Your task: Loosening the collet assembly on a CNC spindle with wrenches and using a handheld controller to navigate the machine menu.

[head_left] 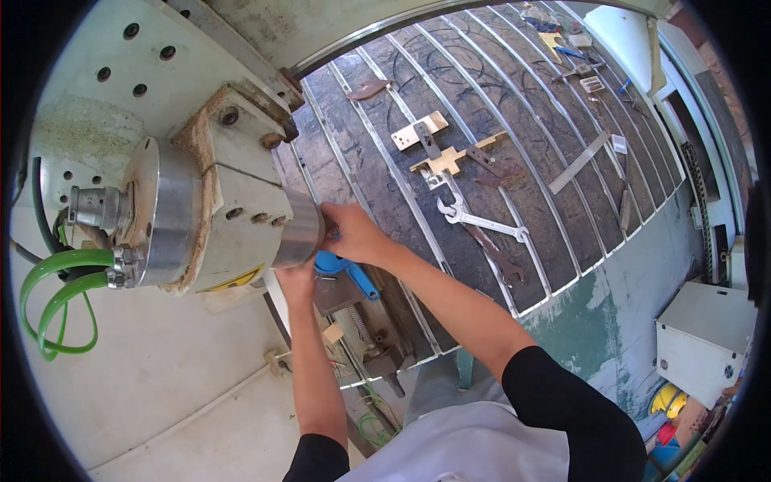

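Observation:
A metal spindle motor (301,229), silver and cylindrical, is held in a pale clamp block (241,185) on the machine head. My right hand (353,231) is closed at the lower end of the spindle, its fingertips curled in; what they grip is mostly hidden. Just below the spindle's rim is my left hand (297,279), its fingers hidden by the spindle and by each other. Beneath the hands lies a blue plastic piece with an arm (357,277), close to a metal vise (365,333).
On the slotted machine bed (474,88) lie an open-ended wrench (482,221), brass-coloured plates (419,131), dark clamps (486,158) and a steel ruler (580,163). Small tools sit at the far right. Green hoses (40,297) loop from the spindle's back. A white box (707,337) stands right.

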